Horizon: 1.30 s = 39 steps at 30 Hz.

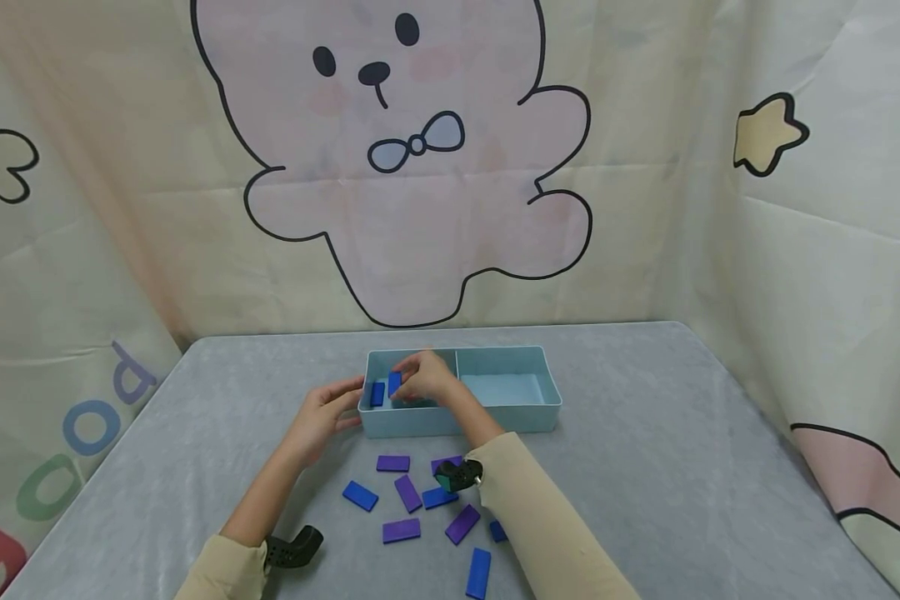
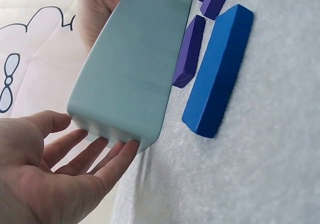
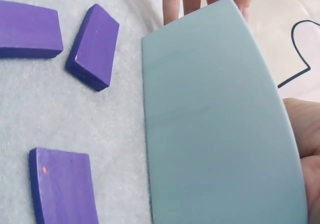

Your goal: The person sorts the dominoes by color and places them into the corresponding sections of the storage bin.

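Observation:
A light blue two-compartment box (image 1: pixel 461 422) stands near the back of the table. My right hand (image 1: pixel 429 380) reaches into its left compartment and pinches a blue block (image 1: pixel 395 382) on end. To the left of that, a second blue block (image 1: pixel 377 394) is inside the same compartment. My left hand (image 1: pixel 324 419) rests its fingertips against the box's left end, fingers fairly straight, as the left wrist view also shows. The box wall hides the right hand's fingers in the right wrist view.
In front of the box lie several loose purple blocks (image 1: pixel 401 531) and blue blocks (image 1: pixel 360 496), some partly covered by the right forearm and its wrist camera (image 1: pixel 459 475). A printed curtain (image 1: pixel 645 250) hangs behind the grey table (image 1: pixel 645 467).

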Each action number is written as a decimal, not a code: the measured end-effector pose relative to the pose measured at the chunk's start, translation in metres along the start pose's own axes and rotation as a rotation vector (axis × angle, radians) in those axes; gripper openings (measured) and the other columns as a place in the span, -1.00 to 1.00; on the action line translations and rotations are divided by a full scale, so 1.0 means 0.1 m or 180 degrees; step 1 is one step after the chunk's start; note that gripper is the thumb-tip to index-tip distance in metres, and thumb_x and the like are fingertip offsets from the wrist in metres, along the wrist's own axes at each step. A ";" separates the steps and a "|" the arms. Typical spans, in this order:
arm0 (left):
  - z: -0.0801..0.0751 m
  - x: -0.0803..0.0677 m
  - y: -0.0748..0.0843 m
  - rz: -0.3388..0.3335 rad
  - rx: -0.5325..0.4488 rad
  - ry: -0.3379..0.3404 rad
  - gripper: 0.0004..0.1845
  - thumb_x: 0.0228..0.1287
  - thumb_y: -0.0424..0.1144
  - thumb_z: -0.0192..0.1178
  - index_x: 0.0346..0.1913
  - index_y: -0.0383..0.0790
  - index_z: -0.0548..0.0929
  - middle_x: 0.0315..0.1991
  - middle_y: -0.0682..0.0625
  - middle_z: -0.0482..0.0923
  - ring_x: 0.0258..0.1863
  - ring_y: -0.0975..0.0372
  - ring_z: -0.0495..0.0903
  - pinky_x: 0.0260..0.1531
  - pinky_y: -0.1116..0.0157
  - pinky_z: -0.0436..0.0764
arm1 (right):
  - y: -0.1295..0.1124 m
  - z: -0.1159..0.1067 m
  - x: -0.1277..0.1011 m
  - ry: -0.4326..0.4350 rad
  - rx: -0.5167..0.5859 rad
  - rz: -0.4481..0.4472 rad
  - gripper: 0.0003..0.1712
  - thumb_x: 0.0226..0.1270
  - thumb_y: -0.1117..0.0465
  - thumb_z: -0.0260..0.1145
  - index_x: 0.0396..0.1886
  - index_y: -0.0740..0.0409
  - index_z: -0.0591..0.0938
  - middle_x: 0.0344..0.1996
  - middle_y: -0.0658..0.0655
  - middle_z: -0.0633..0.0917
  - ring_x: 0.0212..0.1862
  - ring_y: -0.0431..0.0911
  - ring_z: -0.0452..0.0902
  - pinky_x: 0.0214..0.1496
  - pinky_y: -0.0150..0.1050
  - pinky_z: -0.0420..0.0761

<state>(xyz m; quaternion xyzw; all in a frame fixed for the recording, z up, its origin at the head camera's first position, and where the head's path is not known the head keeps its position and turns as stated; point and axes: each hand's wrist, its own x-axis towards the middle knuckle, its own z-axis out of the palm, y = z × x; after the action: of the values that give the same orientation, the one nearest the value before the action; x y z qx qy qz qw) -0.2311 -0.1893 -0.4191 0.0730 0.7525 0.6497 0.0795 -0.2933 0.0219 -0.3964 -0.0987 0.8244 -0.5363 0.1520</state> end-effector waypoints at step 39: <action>0.01 -0.01 0.02 -0.0010 -0.0004 0.0034 -0.48 0.71 -0.25 -0.02 0.51 -0.54 0.36 0.49 -0.43 0.37 0.36 -0.18 0.54 0.24 0.01 0.66 | 0.02 0.13 0.13 0.0048 -0.0799 0.0180 -0.50 0.13 0.36 0.65 0.11 0.26 0.78 0.07 0.28 0.76 -0.23 -0.03 0.75 0.00 -0.19 0.77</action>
<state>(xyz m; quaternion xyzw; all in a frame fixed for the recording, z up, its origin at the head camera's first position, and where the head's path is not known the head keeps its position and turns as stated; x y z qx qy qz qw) -0.2297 -0.1879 -0.4175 0.0684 0.7526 0.6504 0.0766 -0.3004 0.0076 -0.4050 -0.0896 0.8885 -0.4252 0.1472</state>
